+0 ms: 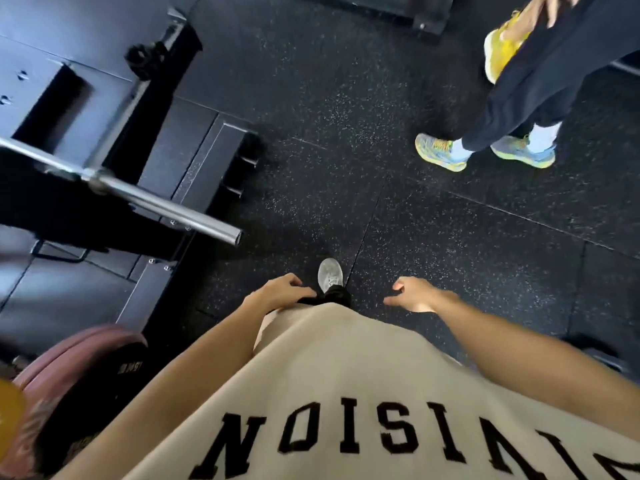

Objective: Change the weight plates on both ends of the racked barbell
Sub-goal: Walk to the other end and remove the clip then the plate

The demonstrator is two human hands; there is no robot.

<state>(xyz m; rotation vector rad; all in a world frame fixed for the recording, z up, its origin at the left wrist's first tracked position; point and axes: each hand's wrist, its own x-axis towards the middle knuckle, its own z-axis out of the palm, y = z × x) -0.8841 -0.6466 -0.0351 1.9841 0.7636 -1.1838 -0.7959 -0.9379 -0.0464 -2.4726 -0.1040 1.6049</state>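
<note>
The steel barbell [162, 202] lies racked at the left, its bare sleeve end pointing toward me with no plate on it. A reddish weight plate [69, 368] with a dark hub stands at the lower left beside a blurred yellow plate edge [8, 417]. My left hand [277, 292] hangs by my hip with loosely curled fingers and holds nothing. My right hand [414, 294] hangs to the right, fingers relaxed, also holding nothing. Both hands are well below and to the right of the barbell's end.
The black rack base [194, 161] and a collar clamp [142, 58] sit at the left. Another person in dark trousers and colourful shoes [441, 152] stands at the upper right, holding a yellow shoe [498, 53]. Speckled rubber floor [346, 133] spreads between us.
</note>
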